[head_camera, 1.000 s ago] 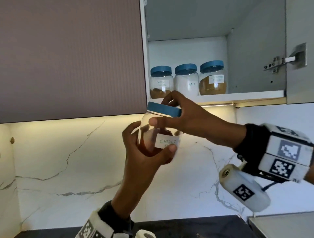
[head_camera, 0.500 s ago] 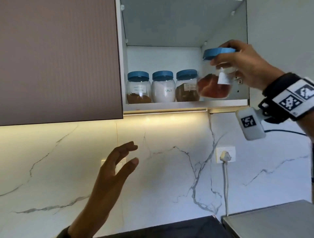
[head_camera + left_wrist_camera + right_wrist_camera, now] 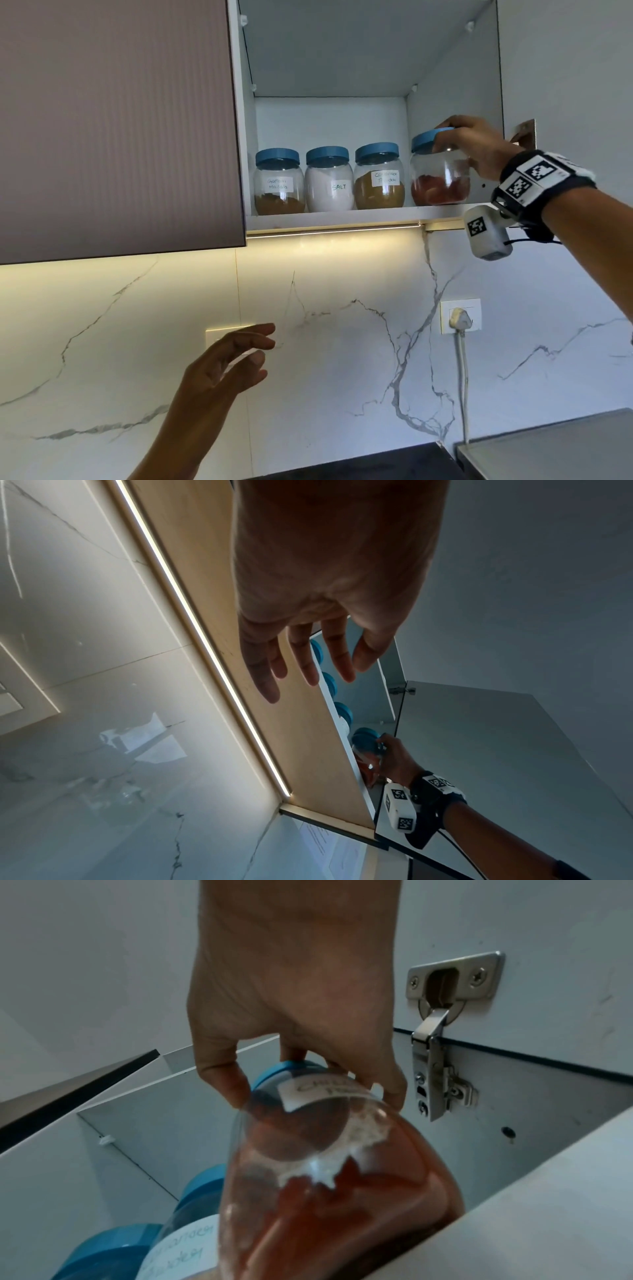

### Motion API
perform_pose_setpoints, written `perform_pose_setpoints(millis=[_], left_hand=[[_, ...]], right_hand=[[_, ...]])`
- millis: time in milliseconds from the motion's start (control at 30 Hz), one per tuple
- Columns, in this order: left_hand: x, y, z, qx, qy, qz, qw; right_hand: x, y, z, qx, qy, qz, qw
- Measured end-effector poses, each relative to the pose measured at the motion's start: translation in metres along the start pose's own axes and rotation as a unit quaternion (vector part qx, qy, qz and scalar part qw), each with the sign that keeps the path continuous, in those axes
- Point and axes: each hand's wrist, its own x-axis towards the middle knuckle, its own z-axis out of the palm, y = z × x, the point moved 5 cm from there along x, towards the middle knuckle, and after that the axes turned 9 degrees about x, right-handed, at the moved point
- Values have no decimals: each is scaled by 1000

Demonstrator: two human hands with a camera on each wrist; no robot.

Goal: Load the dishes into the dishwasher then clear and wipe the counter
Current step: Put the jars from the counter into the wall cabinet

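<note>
Nearest, at 7 o'clock in the head view, the left hand (image 3: 222,370) hangs in front of the marble wall with its grip released: fingers loosely spread, holding nothing. A second ago it cupped the chilli jar from below; half a second ago it had already let go.

Farther off, at 2 o'clock, the right hand (image 3: 469,147) has its grip clasped on the blue lid and shoulder of the chilli jar (image 3: 440,174). Half a second ago the jar was in the air before the open cabinet. Now it sits on the cabinet shelf (image 3: 342,217) at the right end of the row, just beside the coriander jar (image 3: 378,176), with the salt jar (image 3: 329,180) and garam masala jar (image 3: 279,181) beyond at 12 o'clock. The right wrist view shows the base at the shelf's front edge, the jar seemingly a little tilted.

This looks like the counter-clearing part: the jar is all but stowed, needing only release.
</note>
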Motion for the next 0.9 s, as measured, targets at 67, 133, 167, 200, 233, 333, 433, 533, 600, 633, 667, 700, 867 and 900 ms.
perform_pose_setpoints(millis=[67, 133, 167, 200, 233, 333, 433, 533, 600, 633, 667, 700, 867, 900], left_hand=[[-1, -6, -4, -1, 6, -5, 1000], [-3, -8, -6, 2, 6, -9, 1000], [-3, -9, -7, 3, 7, -12, 1000], [-3, -11, -7, 4, 8, -16, 1000], [-3, -13, -7, -2, 10, -23, 1000], [-2, -17, -3, -15, -2, -37, 999], [-1, -19, 2, -10, -19, -47, 999], [-2, -20, 4, 1, -17, -39, 999], [-3, -23, 5, 2, -21, -40, 999], [-3, -24, 6, -3, -24, -46, 999], [-3, -24, 5, -6, -27, -46, 999], [-4, -25, 5, -8, -30, -46, 998], [-8, -28, -5, -28, -11, -51, 998], [-8, -29, -7, -31, -12, -53, 998]], right_hand=[[1, -1, -2, -15, -3, -12, 1000], [1, -1, -5, -44, -12, -21, 999], [1, -1, -7, -60, -16, -24, 998], [1, -1, -8, -75, -19, -27, 997], [1, -1, -9, -90, -22, -29, 995], [2, -2, -9, -126, -32, -32, 991], [5, -4, -4, -165, -33, -38, 985], [11, -3, 5, -205, -37, -42, 977], [15, 0, 10, -205, -38, -27, 978], [17, 1, 11, -201, -37, -18, 979], [18, 3, 12, -196, -35, -12, 980], [19, 4, 12, -189, -34, -8, 981], [21, 18, 13, -139, -30, 6, 990], [21, 20, 14, -135, -26, 4, 990]])
